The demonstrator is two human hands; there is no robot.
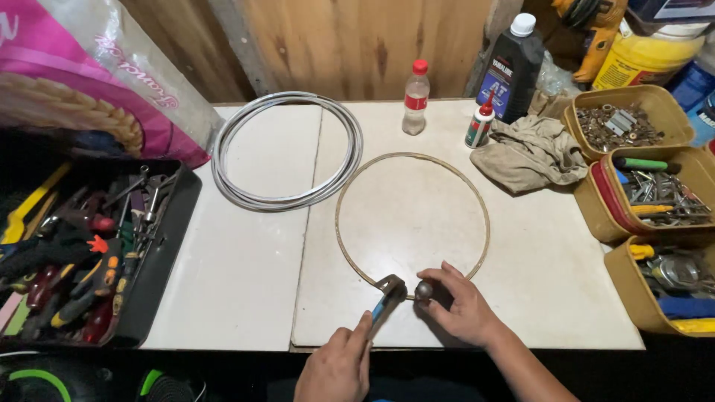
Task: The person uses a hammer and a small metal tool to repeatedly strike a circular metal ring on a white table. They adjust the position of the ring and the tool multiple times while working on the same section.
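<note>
1. Brass-coloured thin metal hoop [412, 216] lies flat on the white table [246, 283], with its near edge just in front of the person's hands.
2. The left hand [337, 366] is closed around the blue handle of a small hammer [388, 292]; the hammer head rests at the near edge of the hoop.
3. The right hand [462, 309] pinches a small round metal piece [424, 290] with its fingertips, just beside the hammer head and touching the hoop.
4. A coil of grey cable [287, 151] lies behind the hoop, on the left.
5. A crumpled beige rag [530, 152] and tan tubs of metal parts [633, 123] are on the right.
</note>
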